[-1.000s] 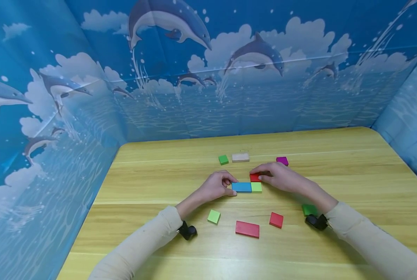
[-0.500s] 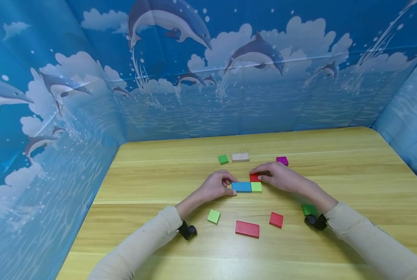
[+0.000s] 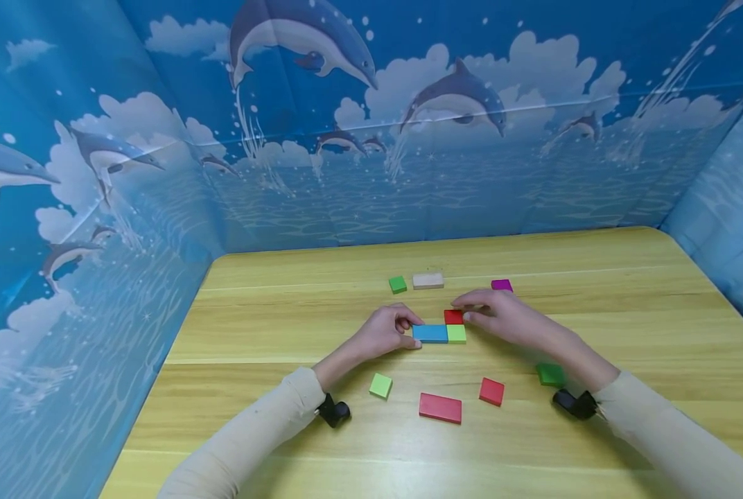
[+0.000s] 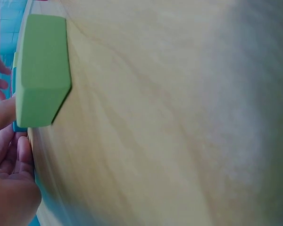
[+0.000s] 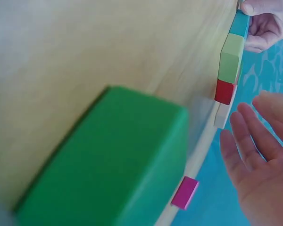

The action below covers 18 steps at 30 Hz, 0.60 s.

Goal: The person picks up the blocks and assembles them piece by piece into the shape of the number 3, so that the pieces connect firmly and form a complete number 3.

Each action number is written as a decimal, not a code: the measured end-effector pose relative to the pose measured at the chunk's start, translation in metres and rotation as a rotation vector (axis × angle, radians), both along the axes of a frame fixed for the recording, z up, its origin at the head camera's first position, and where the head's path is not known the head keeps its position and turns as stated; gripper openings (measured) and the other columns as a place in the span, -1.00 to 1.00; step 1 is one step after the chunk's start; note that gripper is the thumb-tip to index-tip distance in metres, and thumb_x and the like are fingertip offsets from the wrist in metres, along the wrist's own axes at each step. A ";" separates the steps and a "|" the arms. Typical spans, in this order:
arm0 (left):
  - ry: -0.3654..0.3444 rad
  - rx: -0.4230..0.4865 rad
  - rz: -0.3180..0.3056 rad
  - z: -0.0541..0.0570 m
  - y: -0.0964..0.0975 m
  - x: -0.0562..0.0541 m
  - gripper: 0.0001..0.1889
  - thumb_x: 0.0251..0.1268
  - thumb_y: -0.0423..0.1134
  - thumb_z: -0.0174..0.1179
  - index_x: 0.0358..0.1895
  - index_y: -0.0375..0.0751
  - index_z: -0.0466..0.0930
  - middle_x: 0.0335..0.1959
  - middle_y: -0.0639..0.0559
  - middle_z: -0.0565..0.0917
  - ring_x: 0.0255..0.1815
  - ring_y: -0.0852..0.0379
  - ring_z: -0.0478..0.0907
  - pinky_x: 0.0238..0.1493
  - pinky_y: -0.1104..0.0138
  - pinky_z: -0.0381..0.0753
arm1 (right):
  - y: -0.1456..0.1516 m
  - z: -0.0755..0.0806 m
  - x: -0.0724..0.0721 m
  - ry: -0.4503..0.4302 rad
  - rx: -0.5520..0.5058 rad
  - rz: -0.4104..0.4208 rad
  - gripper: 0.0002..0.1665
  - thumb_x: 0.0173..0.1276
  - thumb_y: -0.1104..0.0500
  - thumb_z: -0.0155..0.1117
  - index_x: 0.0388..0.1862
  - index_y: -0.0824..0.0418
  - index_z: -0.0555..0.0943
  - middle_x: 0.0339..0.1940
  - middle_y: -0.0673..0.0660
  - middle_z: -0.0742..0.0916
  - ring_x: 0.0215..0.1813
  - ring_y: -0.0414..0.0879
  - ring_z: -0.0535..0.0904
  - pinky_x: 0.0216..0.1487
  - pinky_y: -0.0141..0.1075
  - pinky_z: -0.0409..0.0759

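Observation:
My left hand [image 3: 384, 335] pinches the left end of a blue block [image 3: 430, 334] between thumb and forefinger. A lime-green square block [image 3: 456, 334] butts against the blue one's right end. Behind the lime block, a small red block [image 3: 453, 317] touches its far side. My right hand [image 3: 499, 315] stands just right of that red block, a narrow gap visible, with nothing in its fingers. In the right wrist view, the right hand [image 5: 264, 155] shows its fingers extended and spread. The left wrist view catches the left hand [image 4: 12, 169] beyond a near green block [image 4: 45, 70].
Farther back lie a green block [image 3: 398, 285], a pale block [image 3: 428, 281] and a purple block [image 3: 502, 285]. Nearer are a lime block [image 3: 380, 386], a long red block [image 3: 440, 408], a red square [image 3: 492, 391] and a dark green block [image 3: 551, 375] beside the right forearm.
The right hand has let go of the small red block and moved slightly right. The red block stays behind the lime one. The left hand has not moved.

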State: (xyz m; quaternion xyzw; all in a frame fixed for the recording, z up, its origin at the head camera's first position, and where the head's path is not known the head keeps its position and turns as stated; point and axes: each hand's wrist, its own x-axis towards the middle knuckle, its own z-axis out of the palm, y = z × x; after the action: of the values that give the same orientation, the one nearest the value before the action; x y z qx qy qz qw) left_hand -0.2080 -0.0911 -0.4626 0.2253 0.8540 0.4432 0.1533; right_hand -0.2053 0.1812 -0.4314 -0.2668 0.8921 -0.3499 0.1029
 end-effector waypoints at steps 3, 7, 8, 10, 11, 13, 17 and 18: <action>0.002 -0.007 0.002 -0.001 0.001 0.000 -0.70 0.08 -0.33 0.48 -0.08 -0.18 0.71 -0.29 0.07 0.55 -0.33 0.20 0.40 -0.26 0.42 0.45 | 0.005 0.003 0.008 -0.011 -0.001 -0.006 -0.59 0.44 0.24 0.23 0.25 0.22 0.58 0.18 0.13 0.64 0.17 0.08 0.56 0.10 -0.01 0.55; 0.006 -0.006 0.003 -0.002 0.001 0.000 -0.70 0.07 -0.33 0.49 -0.08 -0.19 0.71 -0.29 0.05 0.56 -0.33 0.19 0.40 -0.26 0.41 0.45 | 0.012 0.005 0.017 0.000 0.013 -0.014 -0.57 0.43 0.24 0.25 0.26 0.21 0.57 0.17 0.14 0.64 0.15 0.09 0.57 0.09 0.00 0.56; 0.007 -0.006 0.002 -0.001 0.001 0.000 -0.70 0.07 -0.33 0.49 -0.08 -0.19 0.72 -0.29 0.05 0.56 -0.33 0.18 0.41 -0.26 0.41 0.44 | 0.014 0.005 0.020 0.008 0.016 -0.017 -0.57 0.42 0.25 0.26 0.26 0.21 0.57 0.17 0.13 0.64 0.15 0.09 0.57 0.09 0.00 0.56; 0.003 -0.001 0.001 -0.001 0.002 0.001 -0.70 0.06 -0.33 0.49 -0.09 -0.19 0.72 -0.28 0.04 0.56 -0.32 0.17 0.41 -0.26 0.41 0.44 | 0.018 0.004 0.025 0.033 0.022 -0.023 -0.56 0.40 0.25 0.28 0.25 0.20 0.58 0.17 0.12 0.65 0.14 0.09 0.58 0.07 -0.01 0.57; -0.001 0.002 0.001 -0.001 0.002 0.001 -0.70 0.06 -0.33 0.49 -0.09 -0.19 0.72 -0.28 0.04 0.55 -0.32 0.17 0.41 -0.25 0.40 0.44 | 0.019 0.004 0.029 0.044 0.024 -0.028 -0.55 0.39 0.25 0.30 0.25 0.20 0.58 0.16 0.11 0.65 0.14 0.09 0.58 0.06 -0.02 0.58; -0.002 0.004 0.001 -0.002 0.002 0.001 -0.70 0.06 -0.33 0.49 -0.09 -0.20 0.72 -0.28 0.04 0.55 -0.32 0.16 0.41 -0.25 0.40 0.44 | 0.022 0.003 0.035 0.062 0.023 -0.035 -0.54 0.37 0.25 0.32 0.25 0.19 0.58 0.16 0.10 0.65 0.14 0.08 0.58 0.05 -0.02 0.58; -0.005 0.007 0.002 -0.001 0.001 0.001 -0.70 0.06 -0.34 0.49 -0.09 -0.20 0.72 -0.29 0.03 0.55 -0.31 0.16 0.40 -0.25 0.39 0.44 | 0.028 0.004 0.051 0.070 0.036 -0.044 -0.53 0.38 0.21 0.32 0.27 0.17 0.57 0.19 0.11 0.64 0.16 0.12 0.58 0.08 0.03 0.56; -0.006 0.005 0.004 0.000 0.001 0.001 -0.70 0.06 -0.34 0.49 -0.09 -0.20 0.72 -0.29 0.03 0.55 -0.31 0.16 0.40 -0.25 0.39 0.44 | 0.030 0.005 0.054 0.072 0.041 -0.044 -0.52 0.38 0.20 0.33 0.27 0.16 0.57 0.20 0.11 0.64 0.17 0.13 0.58 0.09 0.04 0.55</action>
State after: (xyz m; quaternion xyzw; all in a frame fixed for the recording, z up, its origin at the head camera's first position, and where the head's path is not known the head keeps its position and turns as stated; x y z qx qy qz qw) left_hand -0.2067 -0.0903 -0.4630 0.2229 0.8528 0.4464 0.1543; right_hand -0.1512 0.2111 -0.4267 -0.2574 0.9079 -0.3237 0.0685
